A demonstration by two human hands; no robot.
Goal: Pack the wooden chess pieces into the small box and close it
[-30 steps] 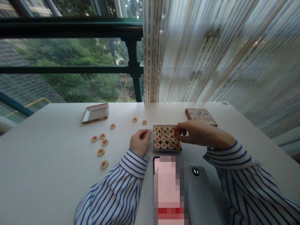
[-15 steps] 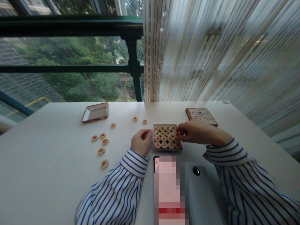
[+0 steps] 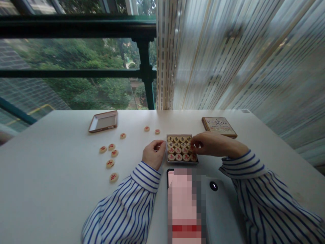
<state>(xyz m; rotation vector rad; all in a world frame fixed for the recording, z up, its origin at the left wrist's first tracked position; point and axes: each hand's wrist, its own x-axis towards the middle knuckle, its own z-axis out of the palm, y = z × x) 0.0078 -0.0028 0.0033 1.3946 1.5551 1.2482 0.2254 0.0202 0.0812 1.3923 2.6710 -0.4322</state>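
Note:
A shallow open box (image 3: 182, 163) on the white table holds rows of round Chinese chess pieces, black characters in the far rows and red ones nearer me. My left hand (image 3: 153, 154) rests at the box's left edge, fingers curled and thumb tip against or very close to its wall; anything inside the curl is hidden. Over the right edge of the box, my right hand (image 3: 209, 144) pinches a chess piece (image 3: 193, 147), mostly covered by the fingertips. Loose red-marked pieces lie to the left, among them one near piece (image 3: 114, 177) and one far piece (image 3: 157, 131).
An upturned box lid (image 3: 103, 122) lies at the back left. A closed patterned box (image 3: 220, 126) sits behind my right hand. In front of the chess box are a phone (image 3: 182, 200) with a blurred screen and a pale device (image 3: 223, 210) with a small dark display.
My right fingertips have shifted slightly down at the right side of the box. My left hand stays in place, and the view has moved a little.

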